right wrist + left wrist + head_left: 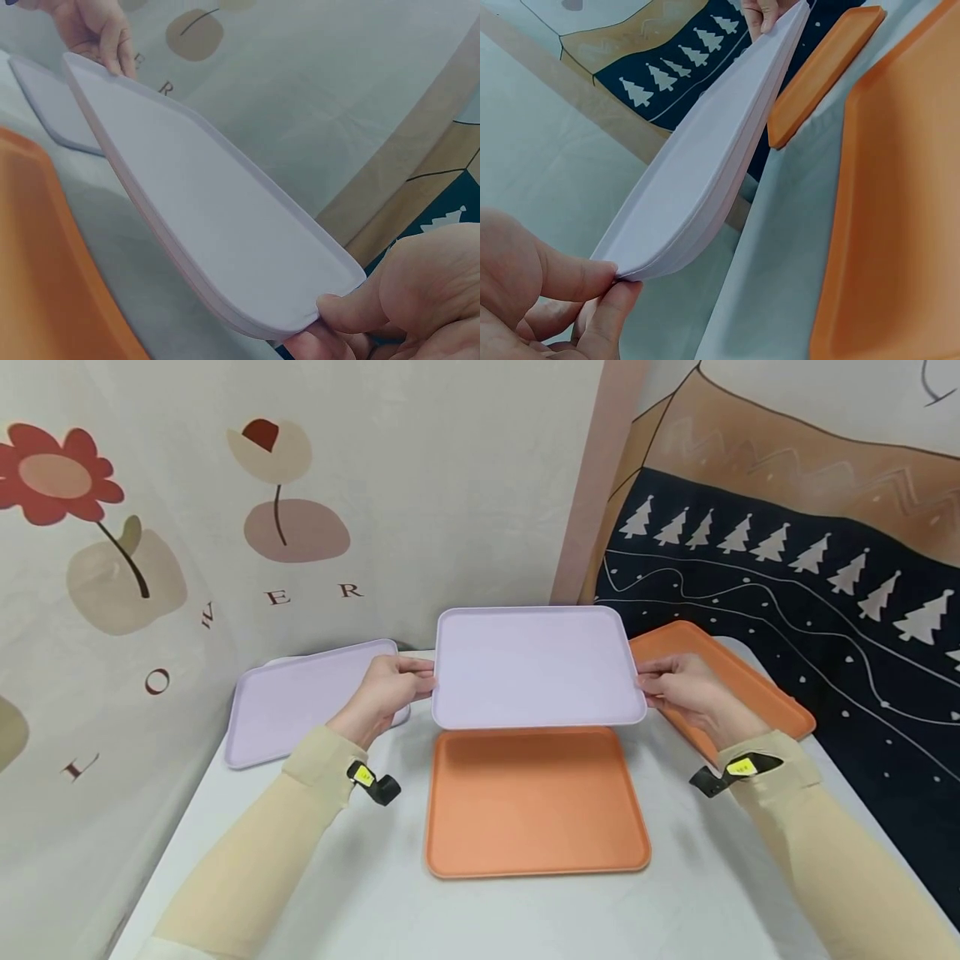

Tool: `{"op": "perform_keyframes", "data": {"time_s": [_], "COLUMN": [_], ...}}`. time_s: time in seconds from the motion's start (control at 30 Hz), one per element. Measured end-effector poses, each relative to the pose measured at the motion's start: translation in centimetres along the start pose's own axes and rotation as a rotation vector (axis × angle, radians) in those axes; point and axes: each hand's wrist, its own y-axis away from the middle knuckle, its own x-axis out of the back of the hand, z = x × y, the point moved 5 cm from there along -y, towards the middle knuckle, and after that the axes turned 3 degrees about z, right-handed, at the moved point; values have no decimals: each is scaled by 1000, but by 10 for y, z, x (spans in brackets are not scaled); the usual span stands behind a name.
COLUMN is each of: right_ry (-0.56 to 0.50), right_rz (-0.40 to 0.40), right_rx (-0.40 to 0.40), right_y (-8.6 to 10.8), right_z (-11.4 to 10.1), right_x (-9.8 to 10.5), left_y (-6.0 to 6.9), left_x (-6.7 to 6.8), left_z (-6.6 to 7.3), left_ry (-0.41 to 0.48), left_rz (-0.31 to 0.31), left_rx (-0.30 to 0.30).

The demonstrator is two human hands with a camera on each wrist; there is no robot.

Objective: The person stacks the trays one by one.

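A lavender tray (536,668) is held up off the table, tilted so that its inner face shows in the head view. My left hand (388,692) pinches its left edge between thumb and fingers; in the left wrist view the thumb lies on the rim. At the opposite short edge, my right hand (690,689) pinches the tray the same way, as the right wrist view shows. Below and nearer to me, an orange tray (538,810) lies flat on the white table, apart from the lifted one.
Another lavender tray (296,706) lies at the back left, partly behind my left hand. A second orange tray (738,681) rests at the back right, with a pale edge (742,652) showing behind it. Printed cloth (450,485) hangs behind the white table (540,918).
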Motion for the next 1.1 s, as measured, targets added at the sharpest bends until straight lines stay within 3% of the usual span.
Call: {"op": "perform_keyframes", "data": {"time_s": [0.63,1.1], "right_ry": [35,51], "right_rz": [0,-4], "right_rx": [-30,-2], "right_y": [17,27], "right_z": [-2,-3], "right_x": [2,3], "left_y": [12,22], "left_x": [2,4], "left_z": [1,1], "left_ry": [-8,-28], "left_rz": [-15,-6], "left_rx": [-2,2]}}
